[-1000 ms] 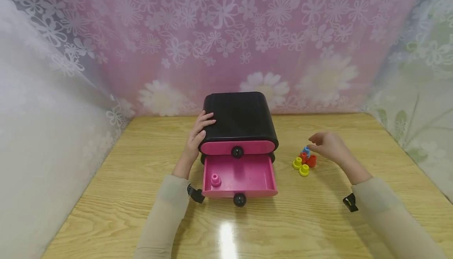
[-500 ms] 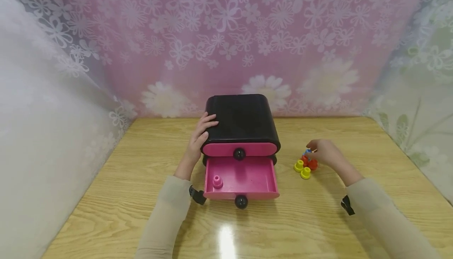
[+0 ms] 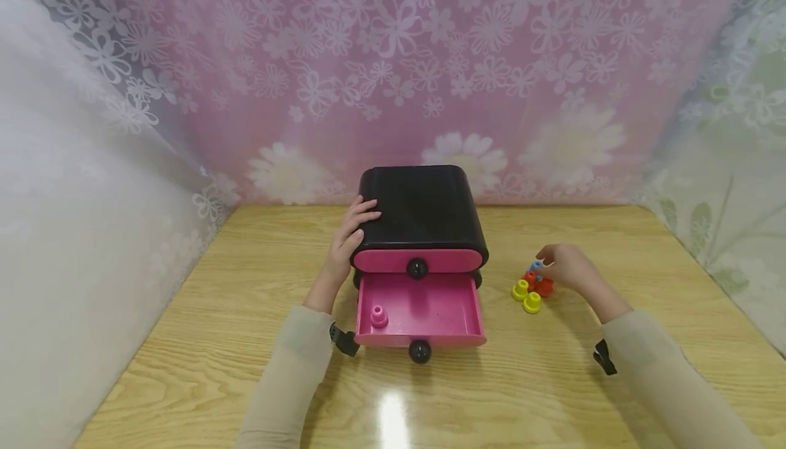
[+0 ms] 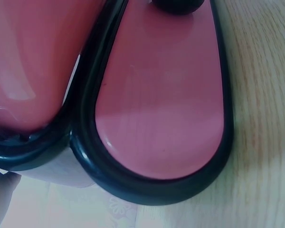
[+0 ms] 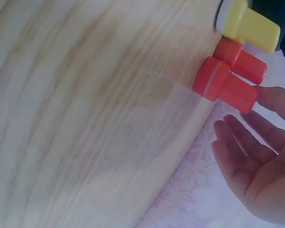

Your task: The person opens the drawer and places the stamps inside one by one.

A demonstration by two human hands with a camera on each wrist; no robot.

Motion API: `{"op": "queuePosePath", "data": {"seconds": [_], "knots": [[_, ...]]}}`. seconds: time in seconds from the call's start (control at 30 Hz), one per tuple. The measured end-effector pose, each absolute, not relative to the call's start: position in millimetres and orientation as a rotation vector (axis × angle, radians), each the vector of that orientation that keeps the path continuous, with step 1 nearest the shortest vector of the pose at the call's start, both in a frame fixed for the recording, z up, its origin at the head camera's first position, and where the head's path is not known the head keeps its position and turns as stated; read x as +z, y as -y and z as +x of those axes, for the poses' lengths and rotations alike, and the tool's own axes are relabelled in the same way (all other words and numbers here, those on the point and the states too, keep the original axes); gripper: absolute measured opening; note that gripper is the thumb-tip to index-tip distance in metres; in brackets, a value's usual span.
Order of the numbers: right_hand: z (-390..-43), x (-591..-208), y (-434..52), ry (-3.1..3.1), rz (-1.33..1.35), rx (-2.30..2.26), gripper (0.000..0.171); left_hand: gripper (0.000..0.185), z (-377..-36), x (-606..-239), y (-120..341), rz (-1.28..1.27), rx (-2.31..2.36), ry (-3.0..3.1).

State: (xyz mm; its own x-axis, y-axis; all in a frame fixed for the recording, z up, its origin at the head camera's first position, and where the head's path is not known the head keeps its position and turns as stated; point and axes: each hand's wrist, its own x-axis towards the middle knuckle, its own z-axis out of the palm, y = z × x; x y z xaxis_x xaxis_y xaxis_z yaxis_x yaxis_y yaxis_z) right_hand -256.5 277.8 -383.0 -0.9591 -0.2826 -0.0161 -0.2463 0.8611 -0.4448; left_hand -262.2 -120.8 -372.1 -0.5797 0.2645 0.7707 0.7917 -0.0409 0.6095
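My left hand (image 3: pixel 346 241) rests along the left side of a black drawer box (image 3: pixel 424 207), fingertips on its top. The box's pink drawer (image 3: pixel 424 306) is pulled out, and a pink peg (image 3: pixel 379 316) stands in its left part. My right hand (image 3: pixel 571 268) is at a blue peg (image 3: pixel 537 269) on the table, thumb and index finger on either side. Whether they pinch it cannot be told; red pegs hide it in the right wrist view. A red peg (image 5: pixel 225 85) stands closest to the fingertips there. Two yellow pegs (image 3: pixel 531 303) stand in front.
Above the pulled-out drawer, the top drawer front (image 3: pixel 387 260) is pushed in. Another pink front (image 4: pixel 161 104), flush with its black frame, sits lowest, by the wooden table (image 3: pixel 245 367). Flowered cloth (image 3: pixel 393 80) hangs behind and at both sides.
My right hand has come down to the blue peg, its thumb and index finger now around it. The left hand keeps its place on the box. The view has shifted slightly.
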Motion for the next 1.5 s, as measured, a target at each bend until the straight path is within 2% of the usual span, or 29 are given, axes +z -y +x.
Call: {"op": "queuePosePath", "data": {"seconds": [0.6,0.83,1.17,1.5], "knots": [[-261.3,-387.4,-277.7,-2.907,-0.315,-0.673,0.025,0.043,-263.2,-370.8,120.4,-1.110,-1.641,1.814],[-256.4,-384.0,-280.3,-2.959,-0.305,-0.731,0.028,0.043,-262.5,-371.0,120.6,-1.114,-1.641,1.808],[-228.4,-363.6,-278.2,-3.137,-0.327,-0.897,0.038,0.040,-259.2,-369.9,119.8,-1.111,-1.645,1.836],[-190.1,-333.5,-243.9,-3.125,-0.501,-1.235,0.029,0.044,-261.9,-371.2,120.8,-1.106,-1.635,1.813]]}}
